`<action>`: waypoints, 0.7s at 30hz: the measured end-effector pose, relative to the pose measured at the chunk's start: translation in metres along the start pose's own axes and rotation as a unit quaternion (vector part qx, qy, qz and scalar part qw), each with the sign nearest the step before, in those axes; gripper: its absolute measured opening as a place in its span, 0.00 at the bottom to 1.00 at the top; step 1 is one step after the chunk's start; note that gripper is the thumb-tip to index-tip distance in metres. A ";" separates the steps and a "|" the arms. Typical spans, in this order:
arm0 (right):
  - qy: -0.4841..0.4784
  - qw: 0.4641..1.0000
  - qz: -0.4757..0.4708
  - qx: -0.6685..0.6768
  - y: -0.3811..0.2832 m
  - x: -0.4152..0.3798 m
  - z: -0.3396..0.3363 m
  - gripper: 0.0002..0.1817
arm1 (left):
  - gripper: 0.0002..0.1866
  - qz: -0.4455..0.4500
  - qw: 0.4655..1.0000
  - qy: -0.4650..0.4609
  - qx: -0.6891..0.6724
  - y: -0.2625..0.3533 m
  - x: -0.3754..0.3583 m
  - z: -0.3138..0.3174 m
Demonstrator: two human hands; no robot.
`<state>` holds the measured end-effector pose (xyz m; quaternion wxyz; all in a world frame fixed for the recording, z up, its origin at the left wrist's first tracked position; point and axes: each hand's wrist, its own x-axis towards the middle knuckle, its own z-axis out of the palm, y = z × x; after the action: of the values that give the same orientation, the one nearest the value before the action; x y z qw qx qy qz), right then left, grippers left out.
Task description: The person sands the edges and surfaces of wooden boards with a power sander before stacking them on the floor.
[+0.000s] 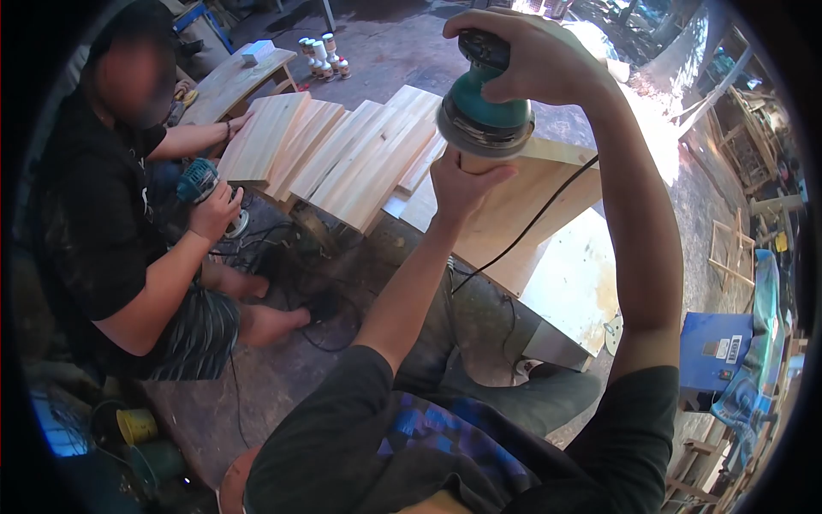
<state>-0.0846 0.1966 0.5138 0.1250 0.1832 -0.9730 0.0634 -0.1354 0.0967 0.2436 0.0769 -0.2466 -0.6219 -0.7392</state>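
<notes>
My right hand (535,56) is wrapped round the top of a teal and black sander (485,107), held up above the work. Below the sander's round base, my left hand (467,182) has its thumb stretched to the right; its fingers are largely hidden, and what they hold, if anything, cannot be made out. A wooden box or panel (535,201) stands under and behind my hands. The sander's black cord (548,204) crosses in front of this wood. To the left lies a row of light wooden boards (368,158).
A co-worker (103,197) sits at the left, one hand on a teal power tool (198,181), the other at a board. White bottles (320,53) stand on the floor behind. A blue box (715,349) is at the right. Cords run across the floor below the boards.
</notes>
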 end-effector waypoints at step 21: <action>0.078 0.983 0.164 -0.037 0.078 -0.052 0.010 0.45 | 0.32 0.019 0.999 0.034 0.012 -0.008 -0.004 0.005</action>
<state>-0.0691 0.2844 0.4839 0.1951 0.0107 -0.9788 0.0616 -0.1336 0.1024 0.2352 0.1150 -0.2326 -0.6229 -0.7380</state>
